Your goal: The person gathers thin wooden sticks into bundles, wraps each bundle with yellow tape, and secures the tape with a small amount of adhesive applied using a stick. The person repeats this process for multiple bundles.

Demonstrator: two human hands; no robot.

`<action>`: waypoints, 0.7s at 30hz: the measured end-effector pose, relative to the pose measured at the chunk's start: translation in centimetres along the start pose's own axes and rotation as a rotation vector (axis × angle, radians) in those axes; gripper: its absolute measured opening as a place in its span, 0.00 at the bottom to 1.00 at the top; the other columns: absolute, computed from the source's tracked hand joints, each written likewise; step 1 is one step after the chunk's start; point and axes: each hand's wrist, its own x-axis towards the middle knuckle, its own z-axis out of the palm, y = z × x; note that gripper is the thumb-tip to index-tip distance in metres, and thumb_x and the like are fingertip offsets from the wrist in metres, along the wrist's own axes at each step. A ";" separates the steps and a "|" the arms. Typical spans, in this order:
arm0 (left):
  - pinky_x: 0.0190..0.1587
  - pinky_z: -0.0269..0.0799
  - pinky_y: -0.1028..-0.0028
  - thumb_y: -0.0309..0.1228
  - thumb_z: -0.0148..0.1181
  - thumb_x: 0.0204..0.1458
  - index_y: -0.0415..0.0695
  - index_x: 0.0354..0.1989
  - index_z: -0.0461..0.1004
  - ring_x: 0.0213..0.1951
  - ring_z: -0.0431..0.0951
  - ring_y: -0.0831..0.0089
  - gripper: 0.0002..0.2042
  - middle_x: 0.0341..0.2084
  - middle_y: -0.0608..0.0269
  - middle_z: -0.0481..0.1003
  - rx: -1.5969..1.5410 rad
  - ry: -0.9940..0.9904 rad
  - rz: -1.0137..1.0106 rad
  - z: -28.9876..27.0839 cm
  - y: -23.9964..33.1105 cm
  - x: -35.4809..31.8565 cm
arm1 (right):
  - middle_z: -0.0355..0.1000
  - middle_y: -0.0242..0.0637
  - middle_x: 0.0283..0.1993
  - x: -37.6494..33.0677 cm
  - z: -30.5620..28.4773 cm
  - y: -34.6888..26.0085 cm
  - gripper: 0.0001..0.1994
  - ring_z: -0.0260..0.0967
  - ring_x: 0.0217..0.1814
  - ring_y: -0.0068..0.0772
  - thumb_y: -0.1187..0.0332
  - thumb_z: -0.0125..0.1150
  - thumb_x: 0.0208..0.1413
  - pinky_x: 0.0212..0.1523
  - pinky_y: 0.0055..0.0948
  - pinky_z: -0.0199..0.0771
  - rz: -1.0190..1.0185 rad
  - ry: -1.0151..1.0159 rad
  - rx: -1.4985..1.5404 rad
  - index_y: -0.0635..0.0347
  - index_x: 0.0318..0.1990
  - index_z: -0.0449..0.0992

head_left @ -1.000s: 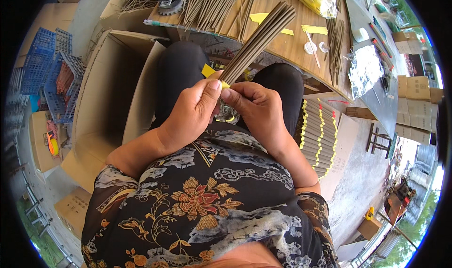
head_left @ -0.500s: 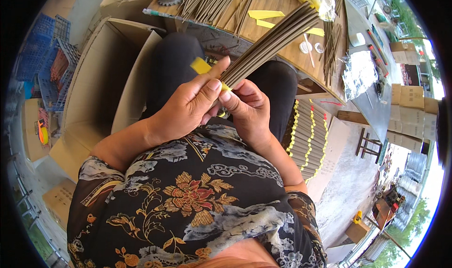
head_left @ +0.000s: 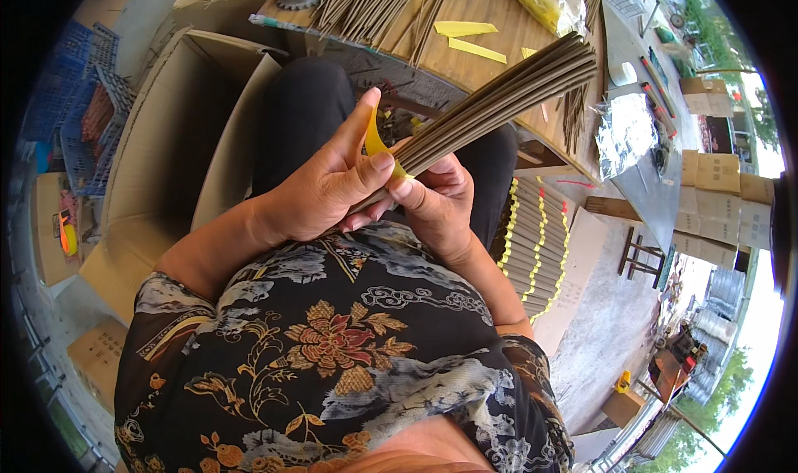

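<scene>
The top (head_left: 303,381) is black, with a red-and-gold flower (head_left: 342,340) in the middle, gold sprays (head_left: 218,387) to the left, grey-white patches (head_left: 449,381) near right and a pale scroll (head_left: 426,300) far right. Its patterned sleeves (head_left: 525,361) look partly sheer. The trousers (head_left: 303,111) are plain black.

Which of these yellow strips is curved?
The yellow strip in the left hand, at the near end of the stick bundle; the others lie straight on the wooden table.
</scene>
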 end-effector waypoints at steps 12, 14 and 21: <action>0.16 0.58 0.87 0.43 0.45 0.55 0.39 0.43 0.63 0.14 0.62 0.86 0.18 0.17 0.67 0.66 -0.096 0.009 -0.169 -0.9 -0.5 0.3 | 0.61 0.39 0.39 0.0 -0.8 -0.1 0.09 0.71 0.31 0.32 0.75 0.59 0.47 0.31 0.25 0.77 -0.078 0.054 -0.300 0.71 0.36 0.71; 0.16 0.58 0.87 0.43 0.44 0.56 0.40 0.34 0.69 0.14 0.61 0.86 0.17 0.16 0.68 0.66 -0.062 -0.024 -0.189 -0.8 -0.2 0.2 | 0.63 0.40 0.39 0.0 -0.9 -0.2 0.09 0.71 0.32 0.33 0.75 0.59 0.47 0.31 0.25 0.77 -0.099 0.014 -0.281 0.70 0.36 0.71; 0.16 0.57 0.88 0.42 0.43 0.57 0.41 0.30 0.71 0.14 0.61 0.87 0.17 0.16 0.70 0.66 -0.045 0.032 -0.212 -0.4 0.0 -0.2 | 0.68 0.39 0.37 0.0 -0.3 -1.3 0.11 0.71 0.33 0.32 0.76 0.59 0.47 0.33 0.27 0.75 -0.018 -0.006 -0.231 0.68 0.40 0.69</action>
